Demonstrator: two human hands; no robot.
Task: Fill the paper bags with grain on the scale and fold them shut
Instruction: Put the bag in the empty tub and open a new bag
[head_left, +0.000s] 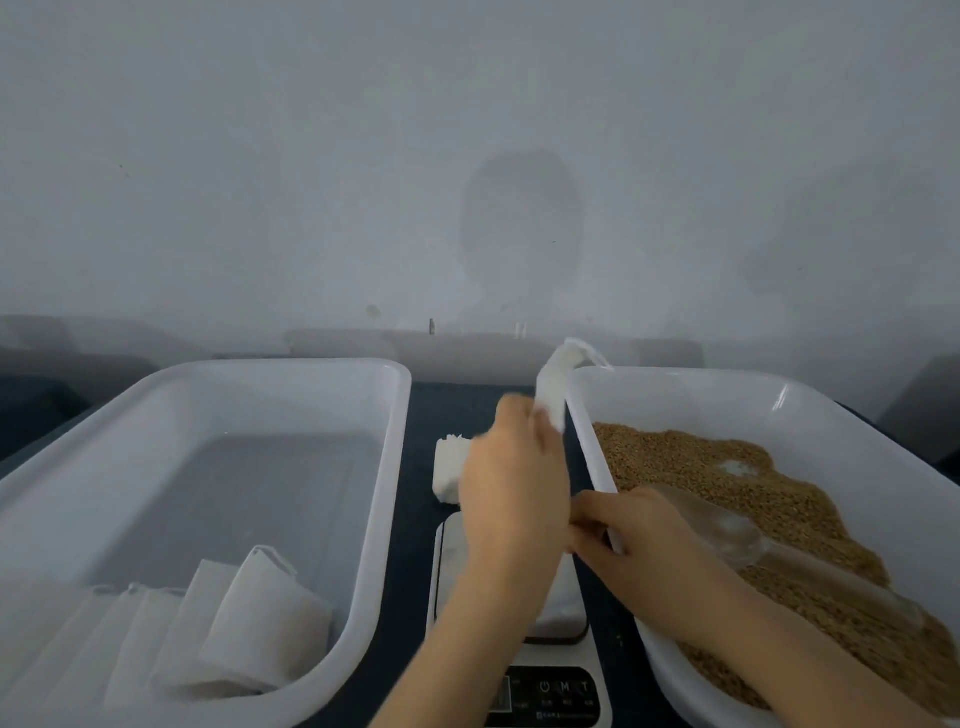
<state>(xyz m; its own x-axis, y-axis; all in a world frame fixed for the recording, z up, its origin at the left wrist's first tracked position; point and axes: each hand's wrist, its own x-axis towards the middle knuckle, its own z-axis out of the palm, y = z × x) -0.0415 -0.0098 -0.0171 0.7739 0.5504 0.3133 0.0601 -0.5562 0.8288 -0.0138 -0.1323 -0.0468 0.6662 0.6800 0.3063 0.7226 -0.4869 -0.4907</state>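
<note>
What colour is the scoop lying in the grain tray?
Clear, see-through plastic scoop, lying on brown grain; only the head view shows it.

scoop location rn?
Head view: the clear plastic scoop lies on the grain in the right-hand tray, just right of the right hand; no hand holds it.

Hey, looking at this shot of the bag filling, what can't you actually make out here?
- Scale display: head view, too dark and small to read.
- Scale platform: mostly hidden by left hand.
- Paper bag: motion-blurred, contents unclear.
- Right hand: its grip hidden behind the left hand.
</note>
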